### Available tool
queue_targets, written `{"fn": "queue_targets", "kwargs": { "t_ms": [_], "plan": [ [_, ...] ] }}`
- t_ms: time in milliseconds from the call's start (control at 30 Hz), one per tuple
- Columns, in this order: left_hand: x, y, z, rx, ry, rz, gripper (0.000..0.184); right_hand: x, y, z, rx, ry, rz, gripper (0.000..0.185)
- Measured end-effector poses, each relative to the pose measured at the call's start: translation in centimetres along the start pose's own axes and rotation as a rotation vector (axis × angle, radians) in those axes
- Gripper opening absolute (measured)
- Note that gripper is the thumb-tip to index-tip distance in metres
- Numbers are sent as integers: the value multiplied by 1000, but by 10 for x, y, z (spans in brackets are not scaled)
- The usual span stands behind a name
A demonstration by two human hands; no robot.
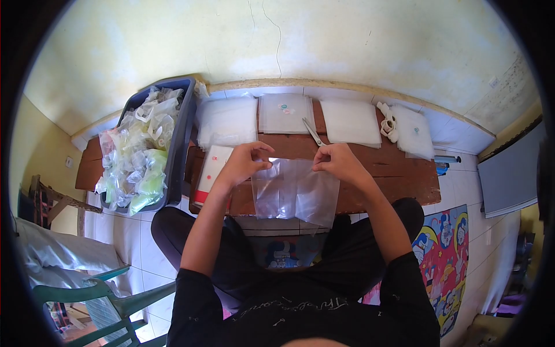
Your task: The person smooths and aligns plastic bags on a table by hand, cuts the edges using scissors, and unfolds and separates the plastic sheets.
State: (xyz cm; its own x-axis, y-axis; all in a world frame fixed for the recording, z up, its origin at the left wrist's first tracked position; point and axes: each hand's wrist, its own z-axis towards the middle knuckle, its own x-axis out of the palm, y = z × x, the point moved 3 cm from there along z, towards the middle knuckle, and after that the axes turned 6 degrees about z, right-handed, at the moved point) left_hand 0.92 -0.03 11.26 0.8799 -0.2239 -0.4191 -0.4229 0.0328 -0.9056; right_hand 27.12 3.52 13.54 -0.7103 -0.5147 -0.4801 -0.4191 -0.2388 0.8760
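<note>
1. Clear plastic bag is held out over the front part of the low wooden surface; its lower end is seen to reach past the front edge.
2. By the right hand, the upper right part of the bag is pinched, with thumb and fingertips brought together.
3. The left hand is half curled at the upper left corner, forefinger and thumb apart. The plastic seems to be touched by the thumb, but whether it is gripped cannot be told.
4. The handling of this bag is judged to be in the middle: it is spread, but not yet laid down. Four piles of plastic sheets are lined up along the back, and the grey tub is filled with crumpled plastic bags. How many pieces are done, and how many are left, cannot be told.
5. At the back, movement is limited by the piles and the scissors, which are placed just beyond the right hand. On the left, the red-and-white packet is found beside the forearm.
6. More room is offered to the right, where plain wood is shown up to the surface's end.
</note>
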Motion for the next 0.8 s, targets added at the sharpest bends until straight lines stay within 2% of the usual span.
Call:
{"fn": "queue_targets", "kwargs": {
  "t_ms": [133, 200, 233, 300, 333, 400, 500, 600, 733, 800],
  "plan": [
    [-6, 7, 0, -39, 15, -201, 32, -2, -8, 0, -8, -47, 32, 15],
    [-4, 8, 1, -67, -89, -359, 43, -3, -10, 0, -4, -59, 58, 17],
    [-2, 6, 1, -66, -89, -359, 43, -3, -11, 0, 3, -70, 66, 20],
    [2, 2, -1, -25, -135, -385, 56, -5, -8, -1, 9, -83, 72, 23],
    [6, 0, -2, -25, -134, -385, 56, -5, -5, -2, 21, -89, 54, 25],
    [10, -9, -4, 124, -225, -204, 72, -4, -3, -3, 31, -95, 36, 27],
    [19, -11, -3, 143, -210, -95, 80, -2, 0, -4, 29, -83, 34, 26],
    [25, -16, -5, 101, -212, -50, 81, 0, 8, -7, 60, -86, 10, 29],
    [29, -26, -10, 145, -262, -50, 80, 2, 8, -6, 44, -100, -2, 34],
    [30, -32, -13, 273, -323, 98, 69, 1, 6, -6, 47, -110, -8, 34]
  ]
}}
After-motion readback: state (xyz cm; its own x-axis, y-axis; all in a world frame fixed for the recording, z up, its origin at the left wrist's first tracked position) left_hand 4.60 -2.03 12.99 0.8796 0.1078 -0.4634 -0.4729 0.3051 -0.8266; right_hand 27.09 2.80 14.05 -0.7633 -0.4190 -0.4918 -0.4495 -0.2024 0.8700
